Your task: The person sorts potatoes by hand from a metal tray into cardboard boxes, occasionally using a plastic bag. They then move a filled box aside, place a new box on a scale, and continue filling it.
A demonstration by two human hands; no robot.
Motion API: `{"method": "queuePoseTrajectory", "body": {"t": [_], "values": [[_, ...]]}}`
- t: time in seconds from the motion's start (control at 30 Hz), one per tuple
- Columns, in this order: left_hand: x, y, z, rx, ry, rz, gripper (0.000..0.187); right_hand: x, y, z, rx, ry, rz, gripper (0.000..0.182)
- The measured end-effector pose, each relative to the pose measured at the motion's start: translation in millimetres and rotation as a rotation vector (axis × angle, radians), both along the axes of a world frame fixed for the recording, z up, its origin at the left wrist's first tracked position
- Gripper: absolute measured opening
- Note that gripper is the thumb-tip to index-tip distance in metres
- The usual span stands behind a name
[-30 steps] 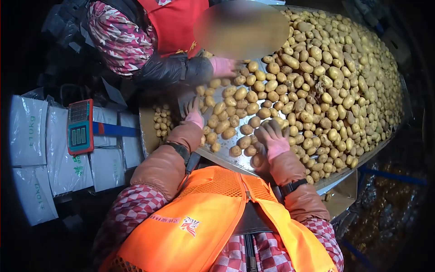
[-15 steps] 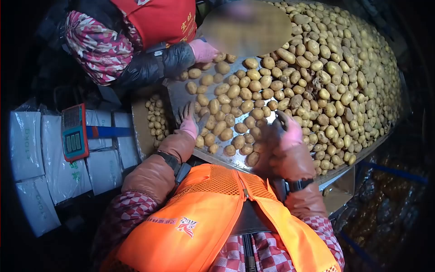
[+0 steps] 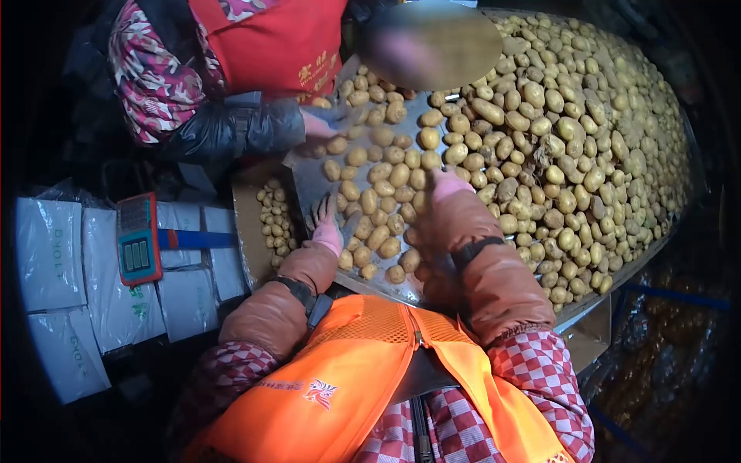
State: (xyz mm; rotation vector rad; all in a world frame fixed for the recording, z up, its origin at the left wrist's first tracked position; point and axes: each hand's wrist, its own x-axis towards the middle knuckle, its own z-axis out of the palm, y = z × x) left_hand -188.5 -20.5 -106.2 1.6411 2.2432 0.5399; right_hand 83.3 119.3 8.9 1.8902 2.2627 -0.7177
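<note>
Many potatoes (image 3: 399,176) lie loose on a metal sorting surface (image 3: 309,171). My left hand (image 3: 330,225), in a pink glove with grey fingers, rests at the surface's left edge beside the nearest potatoes. Its fingers are spread, with nothing visible held in them. My right hand (image 3: 448,184) reaches forward among the potatoes, at the border between the spread-out ones and the big heap (image 3: 571,147). Its fingers are mostly hidden by the glove and sleeve, so their grip does not show.
Across the surface a co-worker's gloved hand (image 3: 318,125) is among potatoes. A cardboard box (image 3: 245,224) of small potatoes stands at left. Beyond it are a red and blue scale (image 3: 139,239) and wrapped white boxes (image 3: 51,248). A blurred oval hides part of the top.
My right hand has moved forward and left across the potatoes, and some near it have shifted. My left hand stays at the left edge. The co-worker's near hand has moved down and left.
</note>
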Motion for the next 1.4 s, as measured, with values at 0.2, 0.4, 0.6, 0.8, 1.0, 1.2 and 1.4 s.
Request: {"method": "queuePoseTrajectory", "body": {"t": [0.2, 0.4, 0.6, 0.8, 1.0, 1.2, 1.4], "values": [[-10, 3, -62, -0.095, -0.035, 0.014, 0.051, -4, -35, -6, -0.016, 0.643, -0.031, 0.049], [10, 13, -49, -0.087, -0.148, 0.141, 0.074, -107, -68, 66, -0.551, 1.423, -0.221, 0.056], [9, 3, 13, -0.265, 0.053, 0.078, 0.084, -40, -45, -7, 0.290, 0.404, 0.258, 0.074], [7, -1, 15, -0.140, -0.072, 0.102, 0.091, 69, -91, -39, 0.319, -0.066, 0.208, 0.067], [-9, 5, -72, 0.223, -0.285, 0.053, 0.072, 115, -140, -43, 0.362, 0.028, 0.078, 0.067], [2, -7, -3, -0.166, -0.026, 0.087, 0.079, 121, -158, -22, 0.446, 0.112, -0.047, 0.056], [1, -13, 7, -0.196, -0.029, 0.029, 0.060, 149, -178, -5, 0.464, 0.146, -0.265, 0.055]]}}
